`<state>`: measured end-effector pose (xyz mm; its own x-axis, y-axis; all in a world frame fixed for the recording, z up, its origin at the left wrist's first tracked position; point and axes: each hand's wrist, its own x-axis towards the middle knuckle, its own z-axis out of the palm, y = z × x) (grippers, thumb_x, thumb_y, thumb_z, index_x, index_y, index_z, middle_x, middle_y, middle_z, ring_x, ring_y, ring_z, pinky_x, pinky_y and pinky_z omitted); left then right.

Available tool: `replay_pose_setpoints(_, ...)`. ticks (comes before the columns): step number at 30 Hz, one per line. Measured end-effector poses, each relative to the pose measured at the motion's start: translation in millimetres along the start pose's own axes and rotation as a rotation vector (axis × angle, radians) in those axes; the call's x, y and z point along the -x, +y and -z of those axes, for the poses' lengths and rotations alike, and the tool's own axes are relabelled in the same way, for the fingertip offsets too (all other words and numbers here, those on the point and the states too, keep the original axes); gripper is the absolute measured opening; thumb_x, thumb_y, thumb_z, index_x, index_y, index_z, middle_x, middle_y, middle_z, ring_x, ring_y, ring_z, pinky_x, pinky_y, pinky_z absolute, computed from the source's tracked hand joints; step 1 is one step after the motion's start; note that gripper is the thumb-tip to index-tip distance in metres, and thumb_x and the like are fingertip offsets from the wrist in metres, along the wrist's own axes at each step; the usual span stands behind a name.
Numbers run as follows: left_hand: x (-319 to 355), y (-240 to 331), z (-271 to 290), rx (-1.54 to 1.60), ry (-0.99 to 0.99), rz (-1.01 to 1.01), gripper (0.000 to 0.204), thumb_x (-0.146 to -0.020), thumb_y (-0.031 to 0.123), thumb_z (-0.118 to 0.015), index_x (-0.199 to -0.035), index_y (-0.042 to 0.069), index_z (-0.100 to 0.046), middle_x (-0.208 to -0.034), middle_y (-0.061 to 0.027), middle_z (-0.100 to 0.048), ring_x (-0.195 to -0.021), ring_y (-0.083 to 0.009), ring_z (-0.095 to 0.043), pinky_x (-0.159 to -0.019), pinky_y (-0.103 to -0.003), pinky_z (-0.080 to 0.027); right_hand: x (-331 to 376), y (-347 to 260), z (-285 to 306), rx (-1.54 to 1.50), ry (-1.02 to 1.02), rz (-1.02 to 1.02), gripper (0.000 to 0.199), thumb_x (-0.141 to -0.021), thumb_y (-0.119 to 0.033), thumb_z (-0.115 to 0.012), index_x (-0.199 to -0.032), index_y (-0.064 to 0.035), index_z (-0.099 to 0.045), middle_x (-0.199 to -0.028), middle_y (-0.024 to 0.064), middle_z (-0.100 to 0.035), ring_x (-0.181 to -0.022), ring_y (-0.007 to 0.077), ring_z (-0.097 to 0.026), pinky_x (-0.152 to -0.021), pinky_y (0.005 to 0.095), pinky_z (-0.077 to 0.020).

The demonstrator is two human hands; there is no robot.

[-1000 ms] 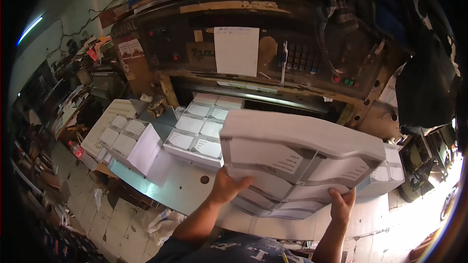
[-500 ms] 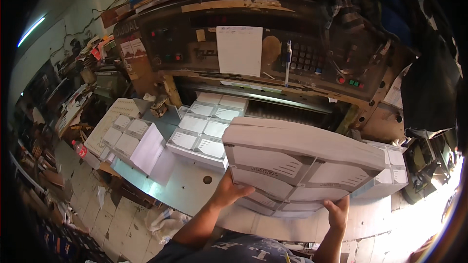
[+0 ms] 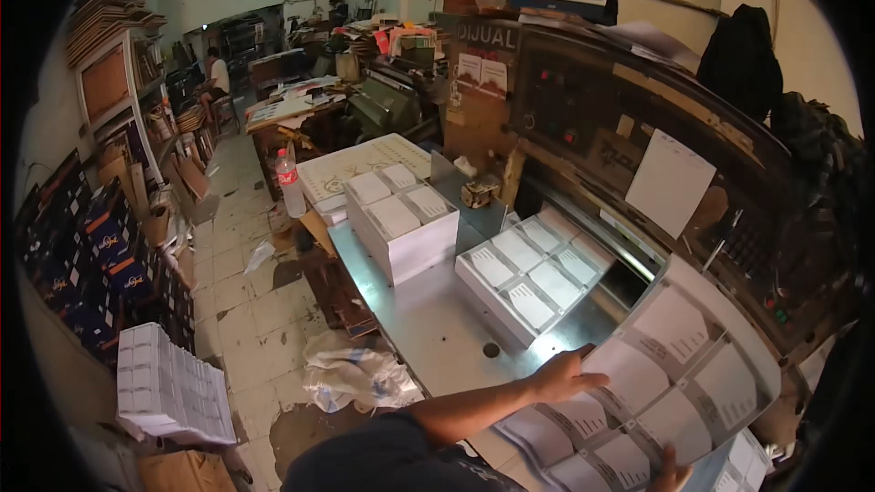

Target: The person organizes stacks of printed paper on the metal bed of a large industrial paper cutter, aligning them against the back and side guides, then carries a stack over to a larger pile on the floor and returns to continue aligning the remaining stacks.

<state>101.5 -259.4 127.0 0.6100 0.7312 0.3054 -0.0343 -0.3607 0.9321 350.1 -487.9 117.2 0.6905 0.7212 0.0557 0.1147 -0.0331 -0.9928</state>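
Head view, L to R: floor stack (image 3: 173, 383) of printed sheets off to the side. Tall stack (image 3: 401, 228) squared on the metal counter (image 3: 424, 346), flat stack (image 3: 529, 273) by the paper cutter (image 3: 592, 109); both look placed. Left hand (image 3: 563, 378) grips left edge of the bowed held stack (image 3: 670, 383), raised over counter's right part; right hand (image 3: 670, 472) pinches near edge. Setting it down looks left to do. Corner stack (image 3: 743, 466) partly hidden, status unclear.
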Motion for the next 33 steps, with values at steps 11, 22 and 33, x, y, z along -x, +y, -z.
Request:
replay_pose_setpoints(11, -30, -200, -10, 0.542, -0.315, 0.868, 0.044, -0.079, 0.018, -0.077, -0.115, -0.002, -0.062, -0.110, -0.0127, -0.067, -0.102, -0.0226, -0.063, -0.089, -0.035, -0.051, -68, 127, -37, 0.545, -0.052, 0.062, 0.050, -0.073, -0.018, -0.076, -0.116, 0.0005, -0.058, -0.098, 0.0167, -0.069, -0.090, 0.0272, -0.066, -0.080, 0.0375, -0.0508)
replay_pose_setpoints(22, -12, -135, -48, -0.600, -0.229, 0.377, 0.031, -0.087, 0.018, -0.067, -0.113, 0.002, -0.059, -0.109, -0.0190, -0.065, -0.096, -0.0327, -0.065, -0.076, -0.040, -0.054, -105, 156, 7, -0.012, -0.359, -0.494, 0.050, -0.080, -0.023, -0.073, -0.120, 0.0017, -0.057, -0.105, 0.0149, -0.067, -0.093, 0.0276, -0.065, -0.082, 0.0381, -0.0510)
replay_pose_setpoints(33, -46, -153, -24, 0.165, -0.169, 0.720, 0.046, -0.082, 0.023, -0.071, -0.119, -0.002, -0.057, -0.106, -0.0142, -0.067, -0.095, -0.0242, -0.065, -0.079, -0.037, -0.053, -75, 130, -43, 0.509, 0.058, -0.025, 0.043, -0.080, -0.015, -0.069, -0.117, 0.0011, -0.054, -0.105, 0.0230, -0.064, -0.096, 0.0381, -0.062, -0.081, 0.0420, -0.0489)
